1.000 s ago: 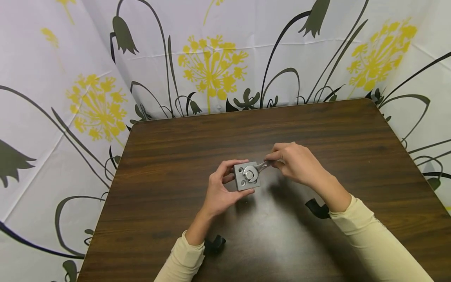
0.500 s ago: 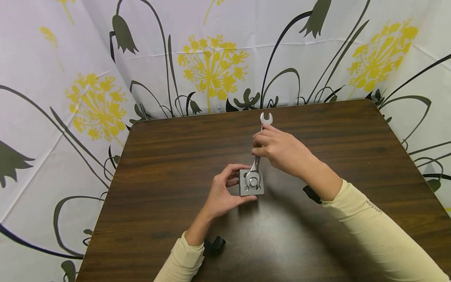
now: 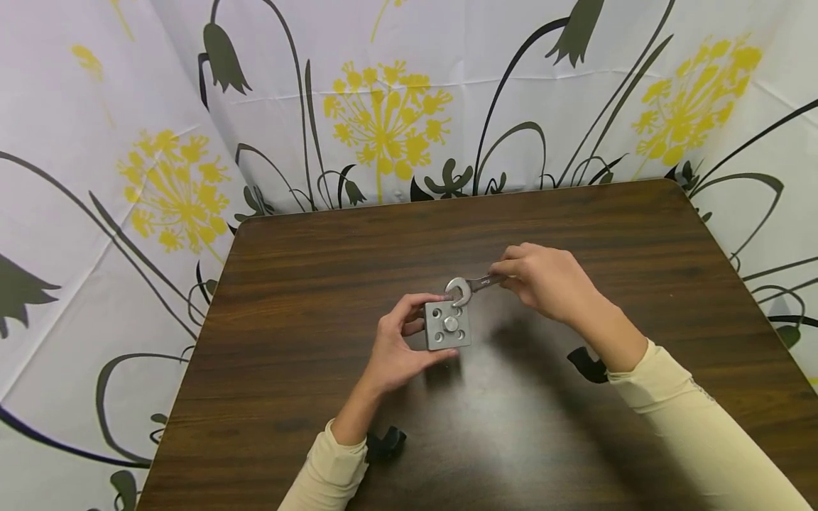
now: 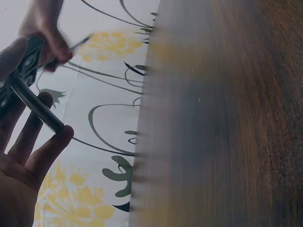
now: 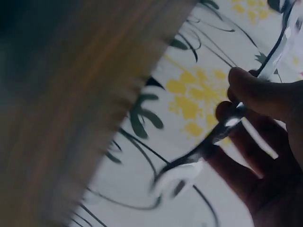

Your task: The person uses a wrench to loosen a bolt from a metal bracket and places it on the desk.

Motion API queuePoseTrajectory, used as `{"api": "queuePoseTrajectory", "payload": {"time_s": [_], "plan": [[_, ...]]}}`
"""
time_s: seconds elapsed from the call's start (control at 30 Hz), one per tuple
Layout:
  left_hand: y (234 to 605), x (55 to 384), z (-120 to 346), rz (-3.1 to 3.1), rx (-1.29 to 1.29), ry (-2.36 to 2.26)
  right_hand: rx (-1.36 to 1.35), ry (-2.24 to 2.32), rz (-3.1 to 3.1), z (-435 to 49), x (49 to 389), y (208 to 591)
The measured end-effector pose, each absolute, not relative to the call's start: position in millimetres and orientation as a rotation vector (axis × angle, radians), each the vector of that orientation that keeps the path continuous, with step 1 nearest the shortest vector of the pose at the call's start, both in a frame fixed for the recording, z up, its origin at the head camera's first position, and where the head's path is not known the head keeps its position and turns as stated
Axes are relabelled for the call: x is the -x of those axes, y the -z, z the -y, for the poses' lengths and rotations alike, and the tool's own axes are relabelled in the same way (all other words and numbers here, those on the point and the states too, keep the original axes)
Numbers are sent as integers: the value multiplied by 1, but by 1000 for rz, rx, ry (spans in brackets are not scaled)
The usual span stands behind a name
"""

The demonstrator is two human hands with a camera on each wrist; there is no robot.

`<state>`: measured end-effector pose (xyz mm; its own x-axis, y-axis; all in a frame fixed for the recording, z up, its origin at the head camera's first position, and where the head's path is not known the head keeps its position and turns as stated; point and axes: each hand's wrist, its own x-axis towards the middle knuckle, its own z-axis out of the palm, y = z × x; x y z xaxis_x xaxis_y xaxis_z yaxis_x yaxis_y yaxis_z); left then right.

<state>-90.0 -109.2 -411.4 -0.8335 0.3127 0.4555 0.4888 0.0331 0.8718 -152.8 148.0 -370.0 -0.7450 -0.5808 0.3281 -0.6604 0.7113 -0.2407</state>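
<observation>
- I see a white curtain [image 3: 396, 142] with printed flowers behind the brown desk [image 3: 307, 284].
- Lower left, a black curved piece [image 3: 386, 443] is beside the sleeve [image 3: 334, 468].
- The left hand [image 3: 393, 355] grips the grey block [image 3: 450, 341] at its edges, above the desk.
- In the block's middle, between four holes, sits the bolt [image 3: 450, 324]; from my left wrist view, its threaded shank [image 4: 38, 106] sticks out toward the fingers.
- The wrench [image 3: 478, 284] is off the bolt; its forked end overlaps the block's upper right corner, and I cannot tell whether they touch.
- The right hand [image 3: 543, 280] pinches the wrench by its handle.
</observation>
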Motion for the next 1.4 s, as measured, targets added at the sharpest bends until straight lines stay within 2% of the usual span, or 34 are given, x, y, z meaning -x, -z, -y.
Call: {"api": "queuePoseTrajectory", "payload": {"time_s": [0.13, 0.4, 0.67, 0.97, 1.2, 1.4], "plan": [[411, 92, 112, 2143, 822, 1903, -755, -997, 2839, -149, 136, 383], [409, 95, 111, 2115, 753, 1888, -93, -2489, 2569, -123, 92, 392], [421, 100, 111, 2061, 699, 1940, 253, -3179, 1991, -86, 60, 394], [414, 99, 109, 2015, 702, 1968, 359, -3451, 1508, -62, 38, 394], [414, 96, 107, 2031, 688, 1943, 447, -3466, 1440, -46, 27, 394], [412, 93, 103, 2037, 652, 1968, 400, -3470, 1468, -37, 26, 395]]}}
